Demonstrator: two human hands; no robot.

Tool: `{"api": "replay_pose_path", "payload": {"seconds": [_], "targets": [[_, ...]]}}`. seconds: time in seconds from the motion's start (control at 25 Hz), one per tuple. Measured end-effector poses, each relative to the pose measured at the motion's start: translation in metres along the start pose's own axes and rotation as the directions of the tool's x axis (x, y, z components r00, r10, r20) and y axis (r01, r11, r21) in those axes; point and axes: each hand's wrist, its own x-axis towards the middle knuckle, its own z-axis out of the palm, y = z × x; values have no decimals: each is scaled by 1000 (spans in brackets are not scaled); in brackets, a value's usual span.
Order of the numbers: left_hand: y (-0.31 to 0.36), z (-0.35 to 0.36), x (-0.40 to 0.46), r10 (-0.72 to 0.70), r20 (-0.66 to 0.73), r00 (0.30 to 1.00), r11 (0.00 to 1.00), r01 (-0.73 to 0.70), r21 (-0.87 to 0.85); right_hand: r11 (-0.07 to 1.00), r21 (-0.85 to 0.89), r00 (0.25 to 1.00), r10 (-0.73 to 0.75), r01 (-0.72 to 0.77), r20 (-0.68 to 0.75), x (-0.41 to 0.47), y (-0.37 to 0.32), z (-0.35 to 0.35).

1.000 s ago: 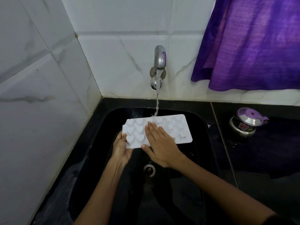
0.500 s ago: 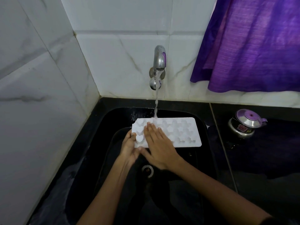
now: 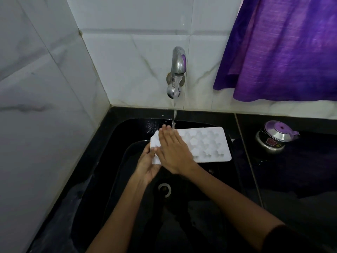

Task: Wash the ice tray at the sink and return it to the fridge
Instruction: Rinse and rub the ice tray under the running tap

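Note:
A white ice tray (image 3: 206, 145) with shaped cells is held level over the black sink (image 3: 127, 128), under the running chrome tap (image 3: 177, 72). My left hand (image 3: 147, 165) grips the tray's near left corner from below, thumb on its top edge. My right hand (image 3: 173, 150) lies flat on the tray's left part with straight fingers, their tips at the far edge where the water stream lands. The right half of the tray is uncovered.
The drain (image 3: 164, 189) sits below the hands in the basin. A small steel pot with a purple-knobbed lid (image 3: 275, 139) stands on the black counter at the right. A purple curtain (image 3: 284, 48) hangs above it. White tiled walls close the left and back.
The tray has shifted to the right under the stream. My right hand has slid further across it toward the far edge, while my left hand keeps its hold on the left corner.

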Motion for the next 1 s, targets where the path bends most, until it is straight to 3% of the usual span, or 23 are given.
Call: {"api": "replay_pose_path", "payload": {"seconds": [0.16,0.28,0.44,0.72,0.84,1.0], "targets": [[7,-12,2,-3,-66,998,999,7,51,976,-11,976,-217,216,-25,-40,-12,15],[5,-14,2,-12,-68,998,1000,12,0,991,-75,993,-111,107,-49,-45,-1,15],[-3,-10,0,-32,5,999,999,32,39,999,-32,1000,22,-21,3,-9,-3,8],[4,-14,-1,-9,-20,1000,1000,9,9,954,-47,955,-297,296,-11,-25,0,12],[8,-17,3,15,-21,1000,998,-16,-55,972,-121,974,-211,200,-83,-41,20,13],[2,-9,3,20,-4,1000,1000,-20,5,992,-124,995,-1,-11,-97,-17,14,5]]}}
